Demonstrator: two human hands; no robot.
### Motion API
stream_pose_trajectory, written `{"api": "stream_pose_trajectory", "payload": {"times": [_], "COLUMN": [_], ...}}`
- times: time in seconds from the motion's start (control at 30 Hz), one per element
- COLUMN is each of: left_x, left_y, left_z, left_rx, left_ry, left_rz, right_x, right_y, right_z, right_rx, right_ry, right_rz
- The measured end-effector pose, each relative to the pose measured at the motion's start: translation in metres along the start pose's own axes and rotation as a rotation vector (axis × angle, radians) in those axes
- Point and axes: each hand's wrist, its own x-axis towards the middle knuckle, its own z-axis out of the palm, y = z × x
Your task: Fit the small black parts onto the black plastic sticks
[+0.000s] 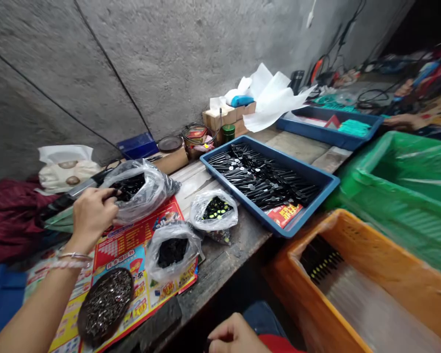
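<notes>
My left hand (pixel 93 218) is at the left of the wooden table (pixel 220 264), its fingers curled against a clear plastic bag (pixel 141 193) of small black parts. Two smaller bags of black parts (pixel 213 211) (pixel 172 250) lie nearby, and a dark round dish of metal pieces (pixel 106 306) sits below my wrist. A blue tray (pixel 268 184) holds rows of long black parts. My right hand (pixel 235 336) hangs low below the table edge, curled, with its palm hidden.
An orange crate (pixel 375 267) with a few black parts stands at the right, beside a green plastic-lined crate (pixel 389 162). A second blue tray (pixel 329 127) sits behind them, near another person's forearm (pixel 404 120). A concrete wall rises behind the table.
</notes>
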Motion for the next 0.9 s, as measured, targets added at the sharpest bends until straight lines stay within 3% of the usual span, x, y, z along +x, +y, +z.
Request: {"api": "stream_pose_trajectory", "payload": {"times": [0.1, 0.23, 0.37, 0.5, 0.67, 0.9], "left_x": [-0.026, -0.093, -0.176, -0.237, -0.270, -0.280], "left_y": [0.018, 0.044, 0.069, 0.090, 0.095, 0.094], "left_z": [-0.015, -0.026, -0.027, -0.023, -0.019, -0.018], "left_rx": [-0.354, -0.886, -1.087, -1.204, -1.273, -1.353], "left_ry": [-0.089, -0.351, -0.615, -0.711, -0.747, -0.766], "left_rz": [-0.185, -0.482, -0.709, -0.809, -0.853, -0.826], "right_x": [-0.004, -0.006, -0.011, -0.019, -0.025, -0.030], "right_y": [-0.007, -0.018, -0.025, -0.025, -0.026, -0.034], "right_z": [0.001, 0.004, 0.008, 0.010, 0.011, 0.018], "right_rx": [0.006, 0.054, 0.074, 0.023, -0.043, -0.077], "right_ry": [0.053, 0.036, 0.060, 0.052, -0.018, -0.018], "right_rz": [-0.001, -0.001, -0.018, -0.075, -0.078, -0.081]}}
